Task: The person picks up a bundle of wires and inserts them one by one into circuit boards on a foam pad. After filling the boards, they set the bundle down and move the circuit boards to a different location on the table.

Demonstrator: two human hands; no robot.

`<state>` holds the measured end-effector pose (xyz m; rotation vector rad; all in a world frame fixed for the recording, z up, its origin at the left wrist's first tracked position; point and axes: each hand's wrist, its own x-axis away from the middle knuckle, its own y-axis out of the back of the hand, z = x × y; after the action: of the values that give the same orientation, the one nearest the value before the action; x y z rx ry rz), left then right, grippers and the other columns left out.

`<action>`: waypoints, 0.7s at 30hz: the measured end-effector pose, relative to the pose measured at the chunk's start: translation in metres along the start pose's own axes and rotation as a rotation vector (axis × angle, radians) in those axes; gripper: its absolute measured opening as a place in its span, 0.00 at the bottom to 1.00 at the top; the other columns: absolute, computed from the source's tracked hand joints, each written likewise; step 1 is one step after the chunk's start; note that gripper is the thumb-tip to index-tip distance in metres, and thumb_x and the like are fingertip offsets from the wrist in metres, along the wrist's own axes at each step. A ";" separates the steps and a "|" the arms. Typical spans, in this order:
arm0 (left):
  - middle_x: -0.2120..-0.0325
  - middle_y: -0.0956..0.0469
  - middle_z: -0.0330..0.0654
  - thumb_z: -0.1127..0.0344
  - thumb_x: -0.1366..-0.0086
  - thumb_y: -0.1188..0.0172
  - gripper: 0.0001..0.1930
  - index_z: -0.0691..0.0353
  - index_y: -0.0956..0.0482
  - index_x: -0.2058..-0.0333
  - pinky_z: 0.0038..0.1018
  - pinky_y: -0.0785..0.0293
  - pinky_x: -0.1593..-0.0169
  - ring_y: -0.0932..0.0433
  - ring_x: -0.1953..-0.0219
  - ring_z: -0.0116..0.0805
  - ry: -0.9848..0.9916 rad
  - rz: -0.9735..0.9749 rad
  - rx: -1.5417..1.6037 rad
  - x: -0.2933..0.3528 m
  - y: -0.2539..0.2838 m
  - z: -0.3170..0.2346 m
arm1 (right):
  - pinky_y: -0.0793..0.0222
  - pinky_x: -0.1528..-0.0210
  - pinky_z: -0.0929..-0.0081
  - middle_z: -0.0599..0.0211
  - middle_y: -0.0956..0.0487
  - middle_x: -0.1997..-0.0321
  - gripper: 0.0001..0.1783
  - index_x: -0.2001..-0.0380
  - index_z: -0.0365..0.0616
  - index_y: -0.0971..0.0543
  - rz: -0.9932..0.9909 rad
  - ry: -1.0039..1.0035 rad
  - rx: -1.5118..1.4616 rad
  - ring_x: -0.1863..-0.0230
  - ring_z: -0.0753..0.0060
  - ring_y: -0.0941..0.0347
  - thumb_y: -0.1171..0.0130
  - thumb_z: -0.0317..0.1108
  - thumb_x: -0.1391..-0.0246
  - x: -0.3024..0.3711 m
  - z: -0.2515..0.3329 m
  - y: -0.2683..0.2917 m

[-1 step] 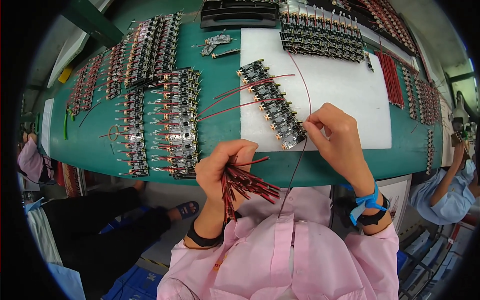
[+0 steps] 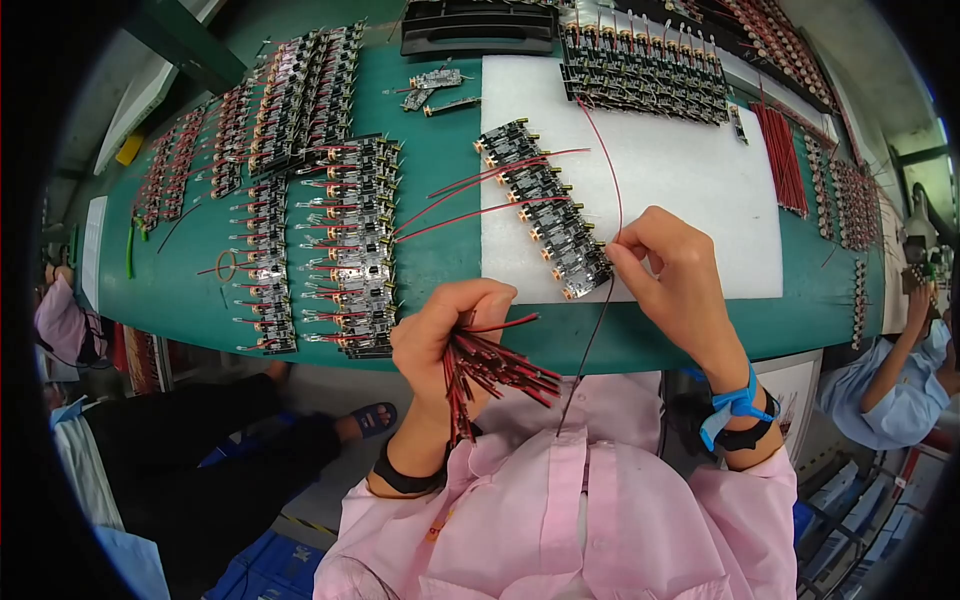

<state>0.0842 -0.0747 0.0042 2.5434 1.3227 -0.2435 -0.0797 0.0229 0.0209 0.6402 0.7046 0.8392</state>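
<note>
My left hand (image 2: 437,338) is closed around a bundle of short red and black wires (image 2: 495,368), whose ends fan out toward my chest. My right hand (image 2: 668,268) pinches a single long dark red wire (image 2: 612,165) between thumb and forefinger. That wire curves up over a white foam sheet (image 2: 690,230) and hangs down toward my shirt. Beside my right fingertips lies a slanted row of small circuit boards (image 2: 545,210) on the foam's left part. Several loose red wires (image 2: 470,212) lie across this row and reach past the foam's left edge.
More rows of wired boards (image 2: 350,250) stand left on the green table (image 2: 440,150). A stacked block of boards (image 2: 645,75) sits at the foam's far edge, near a black tray (image 2: 478,28). Red wires (image 2: 778,160) lie right. Other people sit at both sides, one in a blue sleeve (image 2: 880,395).
</note>
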 end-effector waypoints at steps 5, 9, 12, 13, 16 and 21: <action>0.78 0.27 0.37 0.67 0.42 0.47 0.09 0.68 0.27 0.73 0.14 0.39 0.70 0.34 0.77 0.18 -0.014 0.041 0.008 0.000 0.001 0.008 | 0.48 0.84 0.81 0.67 0.32 0.85 0.04 0.82 0.37 0.29 0.039 -0.010 0.034 0.87 0.77 0.44 0.43 0.23 0.63 -0.005 0.002 0.000; 0.85 0.34 0.34 0.82 0.58 0.47 0.10 0.69 0.28 0.72 0.12 0.40 0.77 0.36 0.82 0.19 -0.121 0.046 0.039 -0.004 -0.003 0.013 | 0.48 0.84 0.82 0.68 0.32 0.86 0.05 0.83 0.35 0.29 0.081 -0.044 0.027 0.86 0.79 0.44 0.44 0.24 0.62 -0.010 0.004 0.000; 0.85 0.33 0.35 0.81 0.57 0.46 0.09 0.69 0.28 0.73 0.13 0.40 0.77 0.36 0.82 0.20 -0.157 0.051 0.031 -0.006 -0.004 0.013 | 0.48 0.84 0.83 0.69 0.33 0.86 0.05 0.83 0.35 0.29 0.064 -0.106 -0.032 0.85 0.82 0.44 0.45 0.24 0.61 -0.007 0.003 -0.001; 0.85 0.33 0.35 0.81 0.57 0.46 0.09 0.69 0.28 0.73 0.13 0.40 0.77 0.36 0.82 0.20 -0.154 0.049 0.031 -0.006 -0.005 0.012 | 0.49 0.83 0.84 0.70 0.33 0.87 0.05 0.83 0.34 0.29 0.053 -0.139 -0.060 0.85 0.83 0.43 0.45 0.24 0.61 -0.006 0.003 -0.001; 0.86 0.34 0.36 0.81 0.57 0.46 0.09 0.68 0.29 0.73 0.13 0.39 0.77 0.36 0.83 0.21 -0.136 0.044 0.045 -0.007 -0.005 0.012 | 0.49 0.83 0.85 0.72 0.33 0.87 0.05 0.83 0.34 0.29 0.061 -0.176 -0.078 0.85 0.85 0.44 0.45 0.24 0.60 -0.005 0.002 0.000; 0.85 0.32 0.37 0.80 0.57 0.45 0.08 0.68 0.28 0.74 0.13 0.38 0.77 0.34 0.83 0.22 -0.133 0.061 0.019 -0.007 -0.005 0.015 | 0.49 0.83 0.87 0.74 0.34 0.88 0.06 0.84 0.33 0.29 0.069 -0.242 -0.097 0.85 0.88 0.44 0.45 0.24 0.60 -0.005 0.003 -0.001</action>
<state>0.0760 -0.0821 -0.0085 2.5300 1.1970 -0.4074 -0.0792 0.0175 0.0232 0.6690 0.4222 0.8375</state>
